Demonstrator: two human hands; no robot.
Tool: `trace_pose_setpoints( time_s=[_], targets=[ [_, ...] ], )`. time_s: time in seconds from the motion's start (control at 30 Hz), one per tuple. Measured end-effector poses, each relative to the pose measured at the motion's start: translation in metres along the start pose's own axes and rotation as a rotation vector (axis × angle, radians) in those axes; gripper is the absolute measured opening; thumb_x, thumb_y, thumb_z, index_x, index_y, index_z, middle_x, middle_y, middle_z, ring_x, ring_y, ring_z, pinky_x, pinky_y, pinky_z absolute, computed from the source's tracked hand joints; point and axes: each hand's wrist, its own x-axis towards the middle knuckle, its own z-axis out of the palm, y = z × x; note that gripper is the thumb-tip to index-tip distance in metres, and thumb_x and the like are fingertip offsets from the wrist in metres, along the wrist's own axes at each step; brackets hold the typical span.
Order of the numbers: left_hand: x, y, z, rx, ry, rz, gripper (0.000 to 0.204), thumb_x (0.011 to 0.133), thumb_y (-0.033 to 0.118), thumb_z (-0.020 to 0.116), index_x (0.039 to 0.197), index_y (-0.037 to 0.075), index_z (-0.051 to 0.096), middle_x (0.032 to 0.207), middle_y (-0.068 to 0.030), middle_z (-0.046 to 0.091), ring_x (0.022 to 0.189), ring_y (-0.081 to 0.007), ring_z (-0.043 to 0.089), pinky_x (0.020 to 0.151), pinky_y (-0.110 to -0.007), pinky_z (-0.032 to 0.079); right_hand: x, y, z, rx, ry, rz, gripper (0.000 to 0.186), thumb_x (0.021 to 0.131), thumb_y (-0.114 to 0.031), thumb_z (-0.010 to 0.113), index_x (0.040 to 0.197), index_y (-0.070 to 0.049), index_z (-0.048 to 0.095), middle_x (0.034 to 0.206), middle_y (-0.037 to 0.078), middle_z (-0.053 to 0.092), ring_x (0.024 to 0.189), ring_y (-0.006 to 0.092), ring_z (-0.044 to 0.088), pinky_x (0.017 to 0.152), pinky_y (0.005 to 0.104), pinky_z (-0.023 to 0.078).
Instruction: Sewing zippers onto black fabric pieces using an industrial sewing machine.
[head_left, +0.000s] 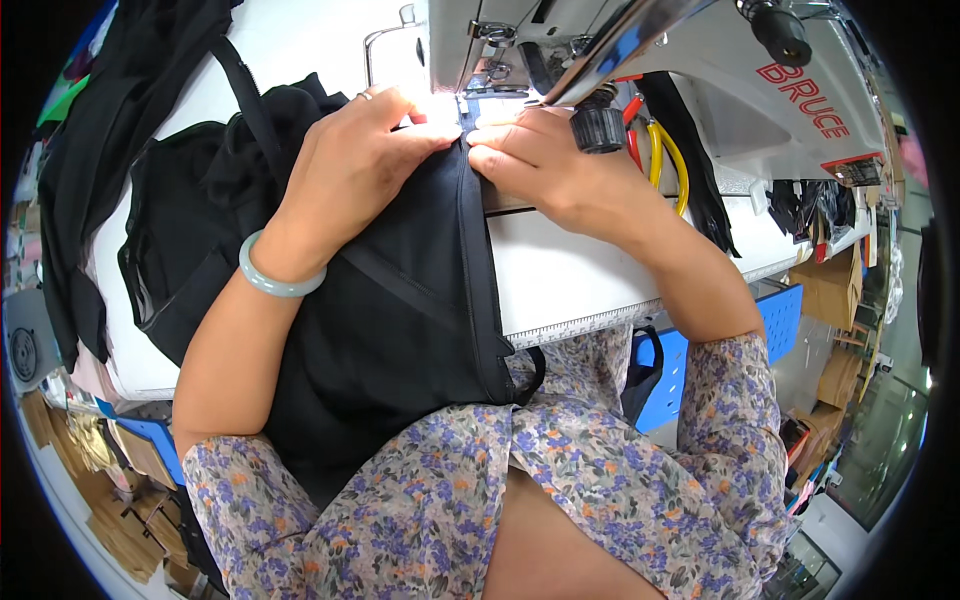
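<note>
A black garment (400, 270) lies across the white table and hangs over the front edge onto my lap. Its long edge, with a strip along it, runs up to the needle area of a white sewing machine (720, 120). My left hand (350, 150), with a pale bangle at the wrist, pinches the cloth just left of that edge. Opposite it, my right hand (535, 160) has its fingers closed at the same edge, fingertips close to the left ones. Glare from the machine's lamp and the machine parts hide the stitching spot.
More black garments (120, 100) are piled at the far left of the table. Under the machine arm lie a yellow-handled tool (668, 165) and a black fabric strip (700, 170). A measuring tape (590, 320) follows the table's front edge. Cardboard boxes (832, 285) stand at the right.
</note>
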Motion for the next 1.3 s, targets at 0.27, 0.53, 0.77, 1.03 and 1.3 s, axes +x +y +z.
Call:
trace_pose_setpoints(
  time_s=[0.27, 0.53, 0.77, 1.03, 1.3],
  targets=[
    [0.010, -0.005, -0.002, 0.010, -0.003, 0.037, 0.016, 0.075, 0.008, 0.069, 0.089, 0.014, 0.071, 0.083, -0.0038, 0.058, 0.077, -0.0217, 0.061, 0.063, -0.031, 0.050, 0.005, 0.006, -0.014, 0.029, -0.196, 0.084, 0.036, 0.077, -0.006, 0.056, 0.112, -0.010, 0.057, 0.109, 0.007, 0.059, 0.100, 0.0248, 0.058, 0.082, 0.0352, 0.047],
    [0.010, -0.013, -0.002, 0.079, -0.067, 0.065, 0.017, 0.077, 0.007, 0.068, 0.092, 0.014, 0.071, 0.084, -0.0045, 0.059, 0.077, -0.0217, 0.061, 0.063, -0.031, 0.050, 0.011, 0.004, -0.002, 0.229, 0.035, 0.205, 0.014, 0.085, -0.020, 0.055, 0.091, -0.008, 0.058, 0.083, 0.012, 0.061, 0.077, 0.0298, 0.062, 0.068, 0.0389, 0.048],
    [0.012, -0.010, -0.004, 0.044, -0.054, 0.073, 0.016, 0.078, 0.007, 0.067, 0.092, 0.014, 0.071, 0.080, -0.0050, 0.055, 0.074, -0.0219, 0.059, 0.061, -0.032, 0.048, 0.002, 0.009, 0.010, 0.552, 0.002, 0.365, 0.019, 0.083, -0.019, 0.055, 0.097, -0.005, 0.059, 0.090, 0.012, 0.062, 0.086, 0.0289, 0.060, 0.074, 0.0353, 0.047],
    [0.010, -0.019, -0.005, 0.037, -0.076, 0.083, 0.017, 0.078, 0.008, 0.067, 0.093, 0.014, 0.071, 0.081, -0.0047, 0.057, 0.075, -0.0224, 0.060, 0.062, -0.032, 0.049, 0.014, 0.001, -0.002, 0.474, 0.011, 0.341, 0.014, 0.086, -0.020, 0.052, 0.086, -0.007, 0.057, 0.081, 0.011, 0.059, 0.077, 0.0295, 0.061, 0.068, 0.0391, 0.048],
    [0.016, -0.022, -0.007, -0.014, -0.137, 0.103, 0.024, 0.075, 0.004, 0.069, 0.097, 0.014, 0.071, 0.082, -0.0037, 0.057, 0.074, -0.0218, 0.060, 0.061, -0.031, 0.048, 0.004, 0.008, 0.010, 0.376, -0.198, 0.371, 0.028, 0.091, -0.016, 0.051, 0.119, -0.016, 0.057, 0.109, 0.005, 0.063, 0.086, 0.0240, 0.063, 0.073, 0.0313, 0.050]
  ],
)
